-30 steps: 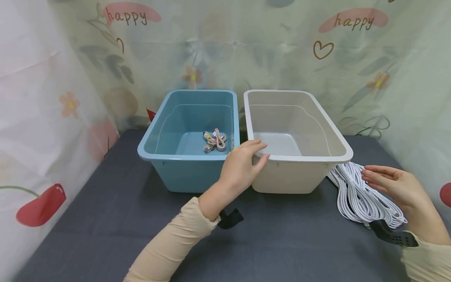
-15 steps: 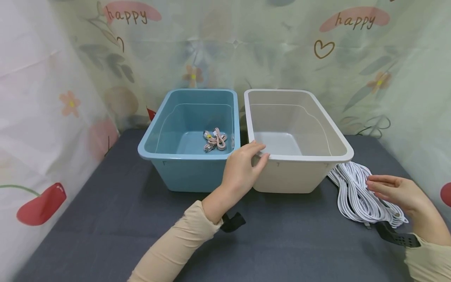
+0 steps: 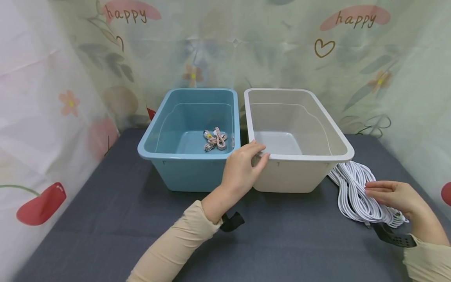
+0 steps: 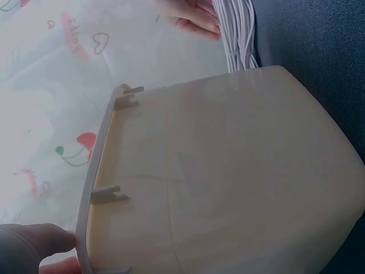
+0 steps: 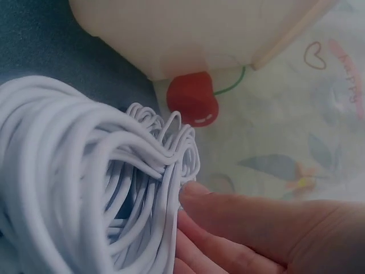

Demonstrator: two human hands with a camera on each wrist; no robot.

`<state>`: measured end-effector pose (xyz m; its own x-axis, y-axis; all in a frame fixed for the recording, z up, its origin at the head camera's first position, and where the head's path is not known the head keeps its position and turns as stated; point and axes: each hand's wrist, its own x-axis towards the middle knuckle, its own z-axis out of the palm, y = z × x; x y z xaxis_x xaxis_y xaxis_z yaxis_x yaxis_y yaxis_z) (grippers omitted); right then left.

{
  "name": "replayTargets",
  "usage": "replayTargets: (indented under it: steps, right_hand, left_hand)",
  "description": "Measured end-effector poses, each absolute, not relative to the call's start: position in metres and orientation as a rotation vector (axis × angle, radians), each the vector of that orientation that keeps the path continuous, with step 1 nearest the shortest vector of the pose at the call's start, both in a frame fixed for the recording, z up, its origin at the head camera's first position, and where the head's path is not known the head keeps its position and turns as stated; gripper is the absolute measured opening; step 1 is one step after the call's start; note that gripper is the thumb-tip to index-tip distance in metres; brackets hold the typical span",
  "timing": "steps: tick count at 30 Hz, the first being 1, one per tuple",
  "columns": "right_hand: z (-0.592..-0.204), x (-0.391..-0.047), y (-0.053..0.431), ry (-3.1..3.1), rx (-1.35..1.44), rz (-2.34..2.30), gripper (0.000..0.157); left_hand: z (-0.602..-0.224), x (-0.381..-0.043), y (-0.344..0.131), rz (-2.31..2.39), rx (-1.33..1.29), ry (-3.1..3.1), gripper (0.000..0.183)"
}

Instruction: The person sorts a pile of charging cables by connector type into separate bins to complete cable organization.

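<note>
My left hand (image 3: 243, 164) grips the near left corner of the white bin (image 3: 303, 176). In the left wrist view the thumb (image 4: 57, 238) presses against the bin's rim. On the right, my right hand (image 3: 398, 197) is at a thick coiled bundle of white cable (image 3: 359, 196), its fingers nearly straight. The right wrist view shows its thumb tip (image 5: 194, 189) right at the edge of the coils, with the other fingers partly hidden behind them. A smaller tied cable (image 3: 215, 140), pinkish and white, lies inside the blue bin (image 3: 186, 156).
Both bins stand side by side on a dark grey cloth (image 3: 105, 219). Part of the white cable bundle runs behind the white bin's right side. A printed curtain (image 3: 218, 43) closes off the back and sides.
My right hand has come down and slightly nearer me over the white cable. The left hand keeps its place on the white bin's rim.
</note>
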<state>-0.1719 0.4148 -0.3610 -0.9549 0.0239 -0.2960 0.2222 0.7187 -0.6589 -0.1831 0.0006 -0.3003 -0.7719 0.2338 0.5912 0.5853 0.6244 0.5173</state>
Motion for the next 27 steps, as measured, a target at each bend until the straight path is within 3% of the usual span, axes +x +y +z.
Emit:
replayTargets:
  steps: [22, 24, 27]
  right_hand:
    - [-0.364, -0.170, 0.405, 2.798, 0.202, -0.994, 0.059]
    - [-0.364, -0.170, 0.405, 2.802, 0.212, -1.013, 0.055]
    - [-0.365, -0.169, 0.405, 2.795, 0.226, -1.078, 0.034]
  left_hand:
    - [-0.302, -0.183, 0.000, -0.978, -0.658, -2.365, 0.024]
    - [-0.302, -0.183, 0.001, -0.969, -0.659, -2.358, 0.024]
    - [-0.303, -0.183, 0.001, -0.963, -0.662, -2.354, 0.024]
